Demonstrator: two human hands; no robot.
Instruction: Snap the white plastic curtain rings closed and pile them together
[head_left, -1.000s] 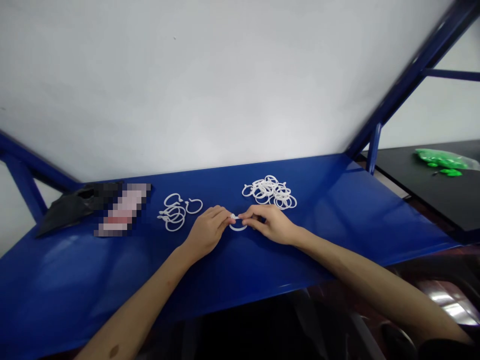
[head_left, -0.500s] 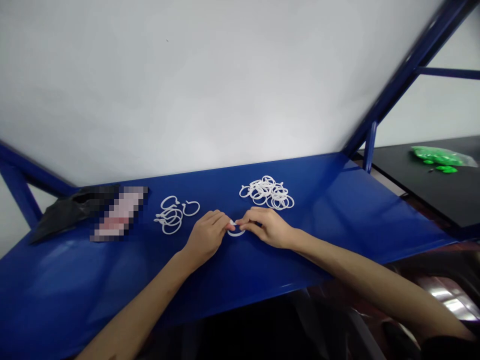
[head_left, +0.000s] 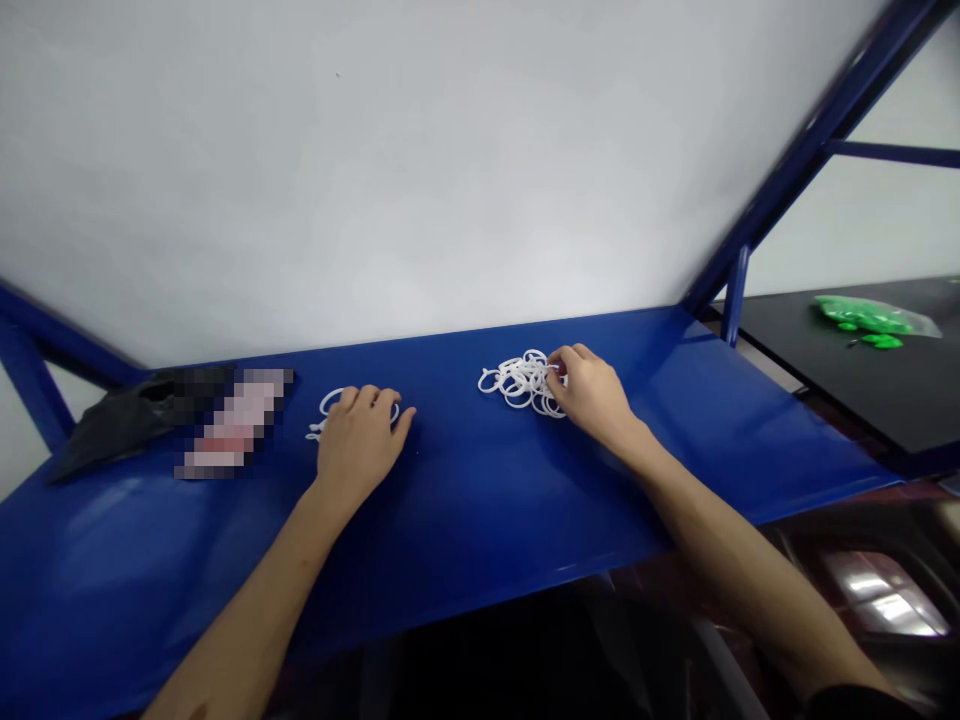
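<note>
My right grip (head_left: 592, 395) sits narrow at the big ring pile (head_left: 517, 382), rings just left of it, can't tell if it holds 1, while my left grip (head_left: 360, 435) lies wide and flat on the small ring pile (head_left: 328, 405).

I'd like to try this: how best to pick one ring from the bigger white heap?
Pinch the rim of an outlying ring at the left edge of the bigger heap of white rings, probably from above with two fingertips. They lie flat and overlapping, so an outer one should lift free. The right hand touches its right side.
</note>
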